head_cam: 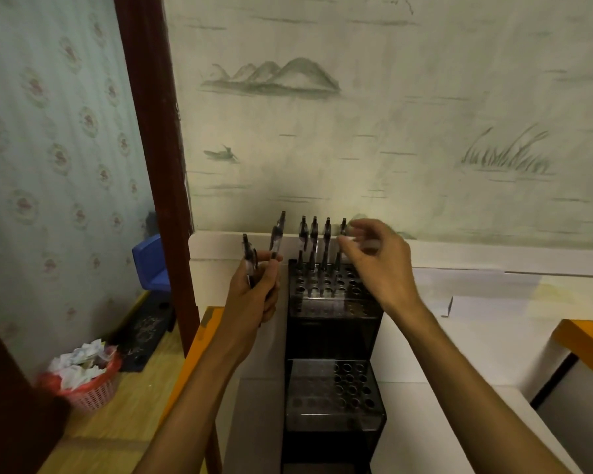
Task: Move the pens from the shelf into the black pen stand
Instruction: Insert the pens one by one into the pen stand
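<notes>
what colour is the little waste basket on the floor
Pink-red mesh basket, stuffed with crumpled paper; seen in the head view, lower left.

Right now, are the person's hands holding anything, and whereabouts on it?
The left hand grips two pens by their lower barrels, tops sticking up. The right hand is at the top of the rightmost pen in the black pen stand; blur hides whether it grips.
</notes>
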Demonstrator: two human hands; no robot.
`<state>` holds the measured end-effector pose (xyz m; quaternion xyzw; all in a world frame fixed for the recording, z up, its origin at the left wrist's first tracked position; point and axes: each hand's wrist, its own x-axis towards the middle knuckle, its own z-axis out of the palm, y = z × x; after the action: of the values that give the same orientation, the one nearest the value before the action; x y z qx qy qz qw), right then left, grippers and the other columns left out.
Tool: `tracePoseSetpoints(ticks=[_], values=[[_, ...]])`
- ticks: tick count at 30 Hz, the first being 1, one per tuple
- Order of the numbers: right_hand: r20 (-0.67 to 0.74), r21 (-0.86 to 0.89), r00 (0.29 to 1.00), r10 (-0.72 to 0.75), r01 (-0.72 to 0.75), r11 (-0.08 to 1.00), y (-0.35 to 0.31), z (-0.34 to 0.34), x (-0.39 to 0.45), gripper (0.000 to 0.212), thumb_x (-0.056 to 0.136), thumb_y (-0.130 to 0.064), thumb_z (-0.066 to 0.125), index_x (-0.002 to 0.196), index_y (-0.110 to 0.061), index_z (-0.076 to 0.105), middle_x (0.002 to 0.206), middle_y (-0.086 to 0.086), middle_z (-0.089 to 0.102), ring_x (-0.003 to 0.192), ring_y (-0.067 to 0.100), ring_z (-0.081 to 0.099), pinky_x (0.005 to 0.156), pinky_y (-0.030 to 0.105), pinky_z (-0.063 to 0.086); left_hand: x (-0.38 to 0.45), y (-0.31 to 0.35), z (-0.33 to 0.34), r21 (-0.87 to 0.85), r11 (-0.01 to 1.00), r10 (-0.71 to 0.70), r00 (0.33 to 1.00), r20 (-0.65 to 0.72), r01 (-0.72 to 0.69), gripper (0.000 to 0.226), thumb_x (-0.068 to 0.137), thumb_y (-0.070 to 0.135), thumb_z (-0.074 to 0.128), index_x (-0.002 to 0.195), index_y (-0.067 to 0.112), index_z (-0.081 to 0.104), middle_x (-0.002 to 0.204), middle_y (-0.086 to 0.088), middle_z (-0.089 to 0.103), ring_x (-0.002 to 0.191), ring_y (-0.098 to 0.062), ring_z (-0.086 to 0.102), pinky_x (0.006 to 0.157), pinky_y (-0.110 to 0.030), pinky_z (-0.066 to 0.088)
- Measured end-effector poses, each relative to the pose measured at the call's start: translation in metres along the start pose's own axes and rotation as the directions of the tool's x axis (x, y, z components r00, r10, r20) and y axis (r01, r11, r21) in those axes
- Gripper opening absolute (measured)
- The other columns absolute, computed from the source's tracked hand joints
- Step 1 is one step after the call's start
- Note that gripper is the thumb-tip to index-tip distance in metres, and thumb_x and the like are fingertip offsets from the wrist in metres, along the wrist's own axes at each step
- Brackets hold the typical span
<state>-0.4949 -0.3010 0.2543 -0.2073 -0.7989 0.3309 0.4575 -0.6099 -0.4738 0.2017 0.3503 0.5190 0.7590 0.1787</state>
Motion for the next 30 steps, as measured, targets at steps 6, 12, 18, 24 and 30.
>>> tracePoseSetpoints(ticks=[6, 12, 18, 24, 30], values=[[0.012, 0.018, 0.973, -0.229, 0.228, 0.973, -0.035, 0.006, -0.011, 0.007, 0.090, -0.026, 0.069, 0.095, -0.022, 0.071, 0.085, -0.013, 0.066, 0.082, 0.004, 0.059, 0.069, 0.016, 0.044, 0.001, 0.000, 0.004, 0.079, 0.997, 0.024, 1.000, 0.009, -0.025, 0.018, 0.099, 0.019, 0.056, 0.113, 0.008, 0.057, 0.059, 0.000, 0.043, 0.045, -0.009, 0.036, 0.040, -0.021, 0.031], [0.298, 0.149, 0.936, -0.185, 0.145, 0.978, -0.047, 0.023, -0.015, 0.007, 0.091, -0.029, 0.069, 0.094, -0.024, 0.073, 0.084, -0.017, 0.069, 0.079, -0.002, 0.062, 0.066, 0.008, 0.044, 0.001, 0.002, 0.007, 0.110, 0.992, 0.054, 0.998, -0.007, -0.053, 0.017, 0.097, 0.018, 0.060, 0.112, 0.009, 0.060, 0.068, -0.002, 0.051, 0.046, -0.009, 0.039, 0.040, -0.022, 0.033], [0.298, 0.365, 0.954, -0.016, -0.099, 0.926, -0.042, 0.028, -0.014, 0.007, 0.089, -0.023, 0.071, 0.094, -0.019, 0.074, 0.087, -0.003, 0.076, 0.083, 0.010, 0.072, 0.078, 0.023, 0.056, 0.002, 0.002, 0.006, 0.112, 0.993, 0.024, 1.000, 0.007, -0.025, 0.021, 0.097, 0.021, 0.060, 0.115, 0.010, 0.061, 0.075, -0.007, 0.056, 0.045, -0.007, 0.040, 0.040, -0.021, 0.033], [0.121, 0.468, 0.990, 0.074, -0.123, 0.875, -0.040, 0.010, -0.001, 0.017, 0.093, -0.021, 0.066, 0.101, -0.006, 0.071, 0.084, 0.008, 0.075, 0.070, 0.016, 0.069, 0.063, 0.022, 0.053, 0.003, 0.000, -0.001, -0.001, 0.999, -0.042, 0.998, 0.045, 0.042, 0.004, 0.097, 0.014, 0.057, 0.095, 0.017, 0.054, 0.059, 0.002, 0.041, 0.043, -0.009, 0.030, 0.038, -0.020, 0.025], [-0.017, 0.349, 0.999, 0.051, -0.042, 0.936, -0.023, -0.007, 0.012, 0.016, 0.093, -0.027, 0.066, 0.105, -0.018, 0.072, 0.089, -0.001, 0.073, 0.080, 0.018, 0.068, 0.077, 0.041, 0.059, 0.004, -0.007, -0.007, -0.047, 0.996, -0.078, 0.994, 0.072, 0.082, 0.012, 0.077, 0.021, 0.042, 0.088, 0.016, 0.042, 0.077, -0.001, 0.056, 0.050, -0.011, 0.032, 0.043, -0.023, 0.022]])
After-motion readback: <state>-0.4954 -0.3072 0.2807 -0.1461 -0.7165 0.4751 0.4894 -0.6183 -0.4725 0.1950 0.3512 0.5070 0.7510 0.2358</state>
